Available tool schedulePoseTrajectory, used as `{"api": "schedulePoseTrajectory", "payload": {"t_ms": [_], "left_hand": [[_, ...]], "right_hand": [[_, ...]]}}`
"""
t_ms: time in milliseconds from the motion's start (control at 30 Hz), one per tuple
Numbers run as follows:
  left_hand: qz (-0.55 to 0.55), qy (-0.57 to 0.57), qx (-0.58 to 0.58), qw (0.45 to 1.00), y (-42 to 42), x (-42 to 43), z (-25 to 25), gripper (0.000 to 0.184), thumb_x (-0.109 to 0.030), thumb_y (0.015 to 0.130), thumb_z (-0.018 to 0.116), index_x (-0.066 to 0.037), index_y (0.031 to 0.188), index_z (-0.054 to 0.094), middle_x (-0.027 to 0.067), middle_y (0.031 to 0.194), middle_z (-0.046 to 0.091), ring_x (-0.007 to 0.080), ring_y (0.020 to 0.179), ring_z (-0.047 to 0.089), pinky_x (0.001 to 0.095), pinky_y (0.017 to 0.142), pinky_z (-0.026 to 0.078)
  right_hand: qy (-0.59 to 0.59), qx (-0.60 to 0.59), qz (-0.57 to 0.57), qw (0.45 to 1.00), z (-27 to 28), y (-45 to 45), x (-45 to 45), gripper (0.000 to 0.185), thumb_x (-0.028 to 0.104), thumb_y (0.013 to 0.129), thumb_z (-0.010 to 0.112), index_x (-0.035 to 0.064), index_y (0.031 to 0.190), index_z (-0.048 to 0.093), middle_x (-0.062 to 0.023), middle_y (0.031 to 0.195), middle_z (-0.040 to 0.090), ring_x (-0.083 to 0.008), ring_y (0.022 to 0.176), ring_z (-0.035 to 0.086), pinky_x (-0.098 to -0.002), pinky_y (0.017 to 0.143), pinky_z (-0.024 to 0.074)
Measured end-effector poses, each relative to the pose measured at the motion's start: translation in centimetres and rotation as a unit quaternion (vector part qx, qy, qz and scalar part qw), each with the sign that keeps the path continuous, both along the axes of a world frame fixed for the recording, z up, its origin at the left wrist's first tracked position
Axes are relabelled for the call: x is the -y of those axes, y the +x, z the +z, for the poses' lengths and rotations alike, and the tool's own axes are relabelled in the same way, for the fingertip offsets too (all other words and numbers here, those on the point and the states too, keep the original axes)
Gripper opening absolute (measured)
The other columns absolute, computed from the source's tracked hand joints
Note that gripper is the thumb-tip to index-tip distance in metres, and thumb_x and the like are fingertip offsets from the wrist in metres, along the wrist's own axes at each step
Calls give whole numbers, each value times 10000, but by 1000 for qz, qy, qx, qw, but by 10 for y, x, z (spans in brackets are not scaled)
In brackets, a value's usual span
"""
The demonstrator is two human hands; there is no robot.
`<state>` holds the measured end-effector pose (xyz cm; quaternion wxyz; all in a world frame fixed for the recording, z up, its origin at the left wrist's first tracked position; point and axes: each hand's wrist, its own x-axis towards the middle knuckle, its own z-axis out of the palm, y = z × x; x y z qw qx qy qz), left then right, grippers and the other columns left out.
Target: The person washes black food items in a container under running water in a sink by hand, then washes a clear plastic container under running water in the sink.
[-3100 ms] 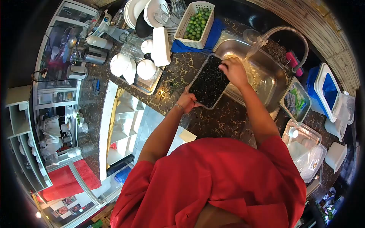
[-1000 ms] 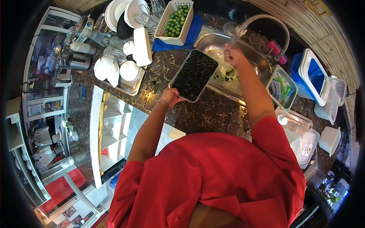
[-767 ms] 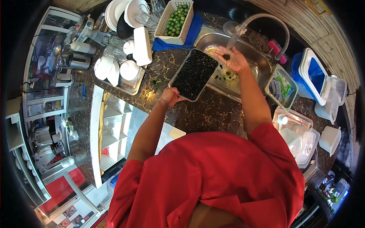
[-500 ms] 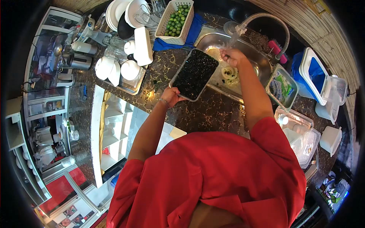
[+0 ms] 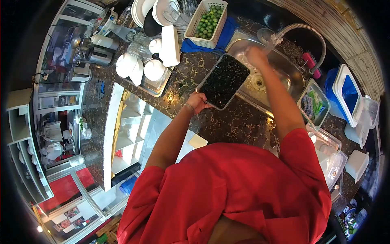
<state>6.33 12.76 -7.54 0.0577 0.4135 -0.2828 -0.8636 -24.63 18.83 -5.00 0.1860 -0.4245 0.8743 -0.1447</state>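
A rectangular tray (image 5: 235, 93) filled with dark, shredded contents (image 5: 224, 81) is held at the left edge of the steel sink (image 5: 290, 81), its right side overlapping the sink's rim in this view. The tray is gripped at its near left corner by the left hand (image 5: 197, 102), with the thumb laid over the rim; whether its weight is also borne by the marbled countertop (image 5: 227, 126) cannot be told. The right hand (image 5: 257, 57) is extended over the sink, near the spout of the flexible-necked faucet (image 5: 302, 26); it is blurred, so whether it is open or closed, or whether anything is held in it, cannot be told. The sink's drain (image 5: 258, 81) is seen below that hand. Behind and to the left of the sink, green limes (image 5: 209, 22) are piled in a perforated basket (image 5: 202, 42), set on a blue cloth (image 5: 227, 36). Behind the sink's right end a pink brush (image 5: 310, 65) is seen. Farther left of the sink, white bowls (image 5: 154, 70) are grouped.
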Motion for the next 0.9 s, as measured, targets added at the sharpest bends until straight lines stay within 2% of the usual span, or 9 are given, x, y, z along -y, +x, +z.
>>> {"api": "schedulePoseTrajectory", "payload": {"t_ms": [67,133,267,433,500,600,700,833,900], "left_hand": [[-4,-4,11,1000,0,1,1,108,75,690,441,15,766,489,103,760,509,293,787,573,572,817,445],[12,-38,7,999,-4,-1,-3,447,108,671,373,-3,1104,390,160,983,514,339,840,586,582,763,481],[-33,-1,-37,999,-9,5,-7,559,108,650,360,-48,1186,363,161,1020,514,341,884,576,575,755,493],[-29,-38,-15,999,-15,3,-4,440,83,660,423,2,1090,472,158,1005,564,311,864,589,548,793,474],[-35,-40,-26,998,-16,5,-6,555,100,634,395,-41,1171,386,156,1061,517,332,909,570,576,774,476],[-32,-46,-15,998,-16,4,-3,691,117,610,367,-99,1261,291,157,1134,457,365,965,543,620,757,465],[-37,-40,3,999,-18,6,-11,697,115,617,368,-113,1271,285,158,1162,438,374,985,532,630,769,454],[-33,-18,-15,999,-19,4,0,699,125,626,358,-118,1277,283,148,1141,441,378,996,528,650,787,432],[-40,-18,-18,999,-20,5,1,698,128,628,355,-117,1278,281,148,1138,440,379,996,528,656,793,425]], "right_hand": [[-112,29,22,993,-10,21,2,283,305,810,530,82,954,628,-204,1038,573,-334,920,580,-427,798,450],[-128,134,131,974,-29,42,6,402,417,760,606,141,1053,599,-195,1091,541,-340,1029,527,-421,851,440],[44,61,157,985,-1,86,-17,747,540,643,679,234,1278,433,-187,1282,380,-368,1221,327,-440,949,375],[46,83,135,986,-62,71,-5,681,282,659,710,159,1269,433,-244,1264,403,-369,1079,484,-408,903,411],[-114,104,94,983,-88,62,0,611,136,648,685,66,1215,470,-185,1033,572,-324,910,577,-371,806,464],[-124,644,-110,747,-40,51,-12,318,82,744,625,11,1048,567,-71,831,589,-143,667,556,-238,493,421],[-185,732,-74,652,-16,29,-22,305,180,805,610,20,1049,522,-78,865,595,-102,631,529,-190,442,362],[-200,718,-109,657,-4,-2,-18,348,285,827,610,21,1031,508,-65,858,587,-77,624,516,-175,440,350],[-158,518,-201,816,3,-10,-11,458,369,848,567,-1,1106,488,-93,899,583,-140,705,552,-241,508,425]]}}
